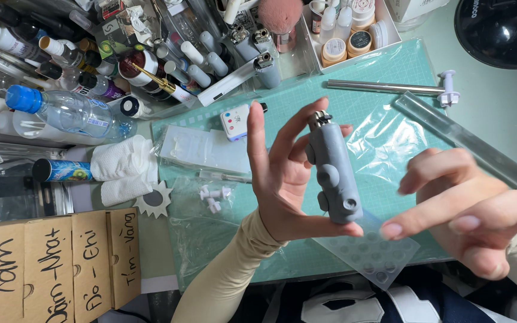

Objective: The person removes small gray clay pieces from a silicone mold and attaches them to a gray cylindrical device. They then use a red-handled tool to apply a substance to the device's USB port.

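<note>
Counter (498,113) crowded; green mat (342,107) below; left hand (288,179) grasping grey lighter (333,173) upright, thumb under base, fingers behind; light pinch, may slip onto mat; right hand (468,215) released, near base, could knock it.

free: green mat (390,90) centre | blocked: bottles (67,110) left, tray (354,36) behind, probably
</note>
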